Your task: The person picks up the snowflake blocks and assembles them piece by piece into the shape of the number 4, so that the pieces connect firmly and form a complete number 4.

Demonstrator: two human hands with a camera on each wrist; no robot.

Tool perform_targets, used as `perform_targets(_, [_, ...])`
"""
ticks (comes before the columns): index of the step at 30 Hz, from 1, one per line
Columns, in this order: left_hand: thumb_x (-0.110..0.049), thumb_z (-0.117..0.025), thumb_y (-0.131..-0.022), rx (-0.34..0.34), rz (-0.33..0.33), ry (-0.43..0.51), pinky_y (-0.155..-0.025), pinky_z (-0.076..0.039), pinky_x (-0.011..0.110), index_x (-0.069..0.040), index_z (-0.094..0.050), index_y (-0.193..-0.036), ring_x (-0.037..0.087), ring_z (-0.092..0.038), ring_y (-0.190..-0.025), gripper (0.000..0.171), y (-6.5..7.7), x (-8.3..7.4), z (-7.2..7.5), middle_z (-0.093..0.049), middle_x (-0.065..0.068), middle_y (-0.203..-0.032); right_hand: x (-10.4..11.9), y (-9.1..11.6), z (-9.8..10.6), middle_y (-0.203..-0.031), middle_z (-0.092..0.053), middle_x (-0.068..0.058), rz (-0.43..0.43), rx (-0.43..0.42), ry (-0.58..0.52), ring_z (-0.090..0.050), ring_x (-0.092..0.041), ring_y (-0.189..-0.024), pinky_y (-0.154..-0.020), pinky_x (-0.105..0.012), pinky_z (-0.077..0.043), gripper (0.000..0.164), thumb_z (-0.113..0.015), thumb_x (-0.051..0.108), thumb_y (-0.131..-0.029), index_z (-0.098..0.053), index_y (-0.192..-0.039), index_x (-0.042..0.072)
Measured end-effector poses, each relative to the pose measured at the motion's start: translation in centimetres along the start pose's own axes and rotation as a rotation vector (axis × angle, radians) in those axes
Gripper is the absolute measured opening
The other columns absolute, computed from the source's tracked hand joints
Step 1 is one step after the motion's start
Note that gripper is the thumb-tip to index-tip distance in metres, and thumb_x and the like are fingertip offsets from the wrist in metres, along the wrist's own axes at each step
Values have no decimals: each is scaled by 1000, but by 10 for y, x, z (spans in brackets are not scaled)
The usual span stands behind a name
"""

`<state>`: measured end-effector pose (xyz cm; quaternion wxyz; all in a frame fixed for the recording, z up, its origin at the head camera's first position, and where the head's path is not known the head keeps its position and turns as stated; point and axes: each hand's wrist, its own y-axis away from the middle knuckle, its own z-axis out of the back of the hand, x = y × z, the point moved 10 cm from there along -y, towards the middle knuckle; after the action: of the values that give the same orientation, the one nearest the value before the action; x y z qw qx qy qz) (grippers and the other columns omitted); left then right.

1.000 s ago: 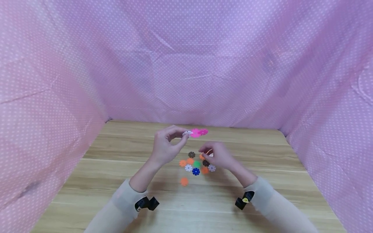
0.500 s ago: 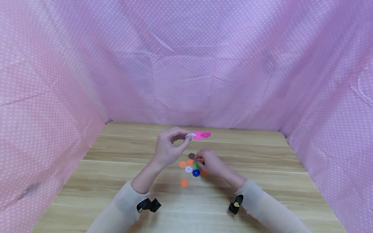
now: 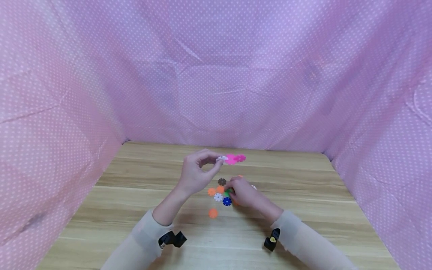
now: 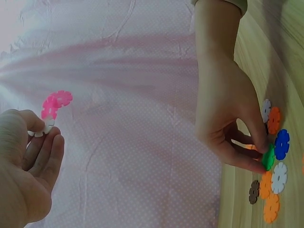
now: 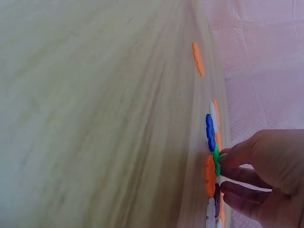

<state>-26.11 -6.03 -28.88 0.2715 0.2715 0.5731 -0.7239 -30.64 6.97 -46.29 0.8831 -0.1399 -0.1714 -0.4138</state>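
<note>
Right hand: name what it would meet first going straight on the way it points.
The green disc; the right hand appears to pinch it at the edges, though depth is hard to judge.

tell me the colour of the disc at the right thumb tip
Green; the disc shows best in the left wrist view.

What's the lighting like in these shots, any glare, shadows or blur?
Head view: pale sheen and soft shadows on the table; left wrist view: dimmer, the pink curtain washed out at upper left; right wrist view: the table's near grain looks blurred.
</note>
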Motion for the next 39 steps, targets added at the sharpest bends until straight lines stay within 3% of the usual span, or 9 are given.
perform_targets(14, [9,-76,-91,3,10,-19,-88,-70,29,4,-78,-103,17,-78,-86,13,1,1,2,-80,18,-99,-6,2,-2,-103,-69,-7,-122,28,-24,-64,-17,-91,-87,-35,-67,24,-74,-5,-92,-78,-114,5])
perform_targets(20, [6,-77,-92,15,12,-13,-87,-70,29,3,-78,-103,22,-78,-87,12,1,0,-2,-81,17,-99,-13,5,7,-100,-68,-3,-147,10,-110,-63,-13,-87,-79,-25,-65,16,-77,1,-94,-78,-108,7])
perform_targets(23, [4,-77,-93,14,15,-5,-87,-70,30,2,-79,-102,24,-78,-86,9,-1,-1,-3,-81,16,-98,-18,5,26,-96,-74,-6,-133,-38,-160,-65,-10,-81,-73,-19,-63,14,-76,0,-93,-77,-107,3])
perform_targets(29, [1,-78,-94,2,32,-3,-85,-70,29,2,-78,-101,29,-78,-83,8,-3,0,-1,-80,17,-97,-21,10,83,-96,-77,-15,-144,-136,-282,-67,-13,-77,-68,-18,-63,21,-72,0,-96,-74,-116,-5])
perform_targets(34, [2,-78,-93,-5,21,-2,-86,-70,29,2,-78,-101,17,-78,-84,7,-5,1,2,-80,16,-96,-9,21,146,-101,-77,-22,-131,-315,-422,-73,-16,-82,-75,-19,-67,23,-75,1,-95,-73,-117,-5])
perform_targets(39, [1,-78,-94,-3,2,0,-85,-70,28,2,-79,-100,23,-78,-83,7,-8,-2,2,-81,16,-96,4,37,191,-103,-78,-22,-95,-474,-587,-76,-9,-79,-78,-24,-70,22,-76,-4,-93,-73,-114,-6])
